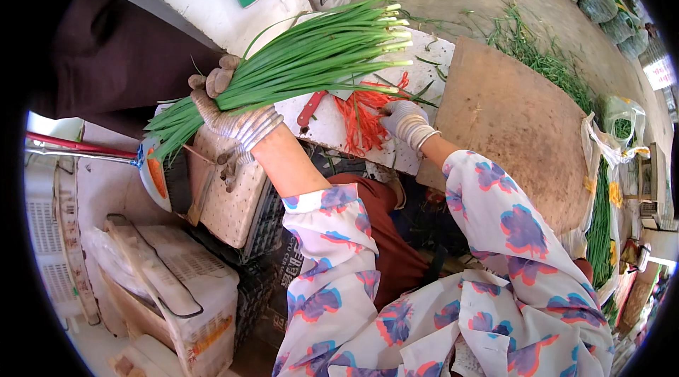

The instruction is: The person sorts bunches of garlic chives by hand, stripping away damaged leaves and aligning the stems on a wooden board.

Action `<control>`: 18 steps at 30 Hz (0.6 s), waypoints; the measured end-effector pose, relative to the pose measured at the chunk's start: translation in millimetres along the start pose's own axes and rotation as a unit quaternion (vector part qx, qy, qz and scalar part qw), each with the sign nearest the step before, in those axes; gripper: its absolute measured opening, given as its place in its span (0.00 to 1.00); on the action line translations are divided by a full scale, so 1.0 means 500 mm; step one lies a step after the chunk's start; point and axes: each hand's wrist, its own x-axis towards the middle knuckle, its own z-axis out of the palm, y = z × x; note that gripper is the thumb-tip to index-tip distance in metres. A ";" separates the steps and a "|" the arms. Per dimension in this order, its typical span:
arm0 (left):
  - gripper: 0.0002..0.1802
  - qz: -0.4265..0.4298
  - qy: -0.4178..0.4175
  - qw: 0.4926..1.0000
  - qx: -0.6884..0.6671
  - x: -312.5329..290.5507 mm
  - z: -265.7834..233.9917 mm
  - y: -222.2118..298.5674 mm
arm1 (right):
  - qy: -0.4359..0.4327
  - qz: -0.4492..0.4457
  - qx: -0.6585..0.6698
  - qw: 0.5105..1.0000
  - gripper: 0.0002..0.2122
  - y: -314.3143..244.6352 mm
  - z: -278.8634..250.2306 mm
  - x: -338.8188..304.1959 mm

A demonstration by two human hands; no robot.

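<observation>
My left hand [230, 112], in a soiled knit glove, is closed round a thick bunch of garlic chives [318, 51]. Their pale cut ends point up and right, and the green tips droop at the left. My right hand [409, 124], also gloved, touches the right edge of a heap of red ties [362, 119] on the white board [329, 129]. Its fingers are curled; whether a tie is between them is hidden. A red-handled knife [311, 109] lies between the heap and my left wrist, its blade partly under the ties.
Right of the ties stands a brown board [513, 129]. Loose green scraps [541, 55] litter the floor behind it. A plastic bag of chives [601, 221] is at the right. White crates [170, 285] stand lower left, below a broom head [155, 172]. Dark cloth [120, 51] hangs upper left.
</observation>
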 end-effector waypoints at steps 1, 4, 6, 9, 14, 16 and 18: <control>0.07 -0.007 -0.012 1.000 -0.006 -0.004 0.003 -0.006 | 0.025 0.003 0.008 1.000 0.14 -0.001 0.001 -0.004; 0.10 -0.011 -0.087 0.995 -0.056 -0.011 0.015 -0.020 | 0.070 -0.018 -0.048 0.996 0.14 -0.004 -0.011 -0.027; 0.10 -0.019 -0.099 0.994 -0.052 -0.011 0.020 -0.024 | 0.088 -0.044 -0.096 0.991 0.13 -0.003 -0.044 -0.060; 0.11 -0.037 -0.144 0.986 -0.076 -0.011 0.014 -0.014 | 0.115 -0.085 -0.102 0.984 0.13 0.024 -0.107 -0.141; 0.09 -0.043 -0.082 0.994 -0.062 -0.021 0.048 -0.030 | 0.159 -0.094 0.110 0.977 0.12 0.215 -0.234 -0.285; 0.10 -0.066 -0.091 0.992 -0.060 -0.025 0.061 -0.047 | 0.149 -0.025 0.247 0.957 0.12 0.313 -0.284 -0.338; 0.12 -0.080 -0.109 0.989 -0.051 -0.024 0.074 -0.062 | 0.124 0.060 0.321 0.937 0.13 0.430 -0.332 -0.371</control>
